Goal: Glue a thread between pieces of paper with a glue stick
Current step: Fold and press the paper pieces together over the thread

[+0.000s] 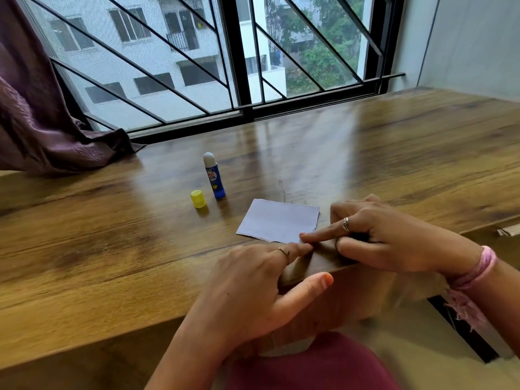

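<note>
A glossy wood-grain desk [112, 249] mirrors the window light beyond the fingers pressing a matt, pale sheet of paper [277, 220] at its near corner. Left of that contact stand a glue stick [214, 175] in shiny blue plastic, its white tip bare, and a translucent yellow plastic cap [198, 199]. Thin metal rings band both hands; a frayed pink thread bracelet [475, 266] wraps the right wrist. Crumpled purple cloth curtain [42, 122] hangs beside black metal window bars [239, 52].
</note>
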Motion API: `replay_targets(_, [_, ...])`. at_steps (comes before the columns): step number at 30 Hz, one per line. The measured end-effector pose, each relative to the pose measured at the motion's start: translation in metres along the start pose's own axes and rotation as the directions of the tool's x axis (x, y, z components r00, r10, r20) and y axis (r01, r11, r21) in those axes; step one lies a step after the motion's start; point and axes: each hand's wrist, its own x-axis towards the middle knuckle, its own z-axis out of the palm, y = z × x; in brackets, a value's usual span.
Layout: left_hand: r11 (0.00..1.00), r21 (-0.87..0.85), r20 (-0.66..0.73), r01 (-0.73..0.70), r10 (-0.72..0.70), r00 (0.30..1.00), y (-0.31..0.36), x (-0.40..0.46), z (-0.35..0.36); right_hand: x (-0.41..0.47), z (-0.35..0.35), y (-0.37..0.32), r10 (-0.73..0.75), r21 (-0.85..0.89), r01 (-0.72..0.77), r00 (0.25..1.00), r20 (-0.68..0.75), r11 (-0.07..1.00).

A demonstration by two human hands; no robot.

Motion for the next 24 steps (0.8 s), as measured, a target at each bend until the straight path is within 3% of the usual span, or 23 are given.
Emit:
replay_targets(5, [1.000,-0.009,0.012,-0.007,0.007,1.000,-0.002,-0.002,0.001,0.007,-0.007,0.018,0.125,-0.127,-0.131,0.990,-0.058,0.983])
replay_targets(9, [1.000,-0.026,0.003,0.000,0.001,1.000,-0.002,-0.002,0.001,0.012,-0.014,0.028,0.198,-0.109,-0.206,0.977,-0.078,0.973])
replay_targets(15, [0.998,-0.053,-0.042,0.044,-0.046,0.998,-0.002,-0.002,0.003,0.007,-0.008,0.022,0.197,-0.102,-0.210,0.973,-0.123,0.972])
replay_targets(20, [0.984,-0.143,-0.079,0.109,-0.122,0.989,-0.003,-0.006,0.004,-0.004,-0.005,0.005,0.148,-0.215,-0.186,0.972,-0.183,0.959])
replay_targets(24, [0.981,-0.075,-0.115,0.179,-0.187,0.976,-0.008,-0.011,0.000,-0.013,-0.006,-0.012,0.103,-0.221,-0.142,0.978,-0.181,0.965])
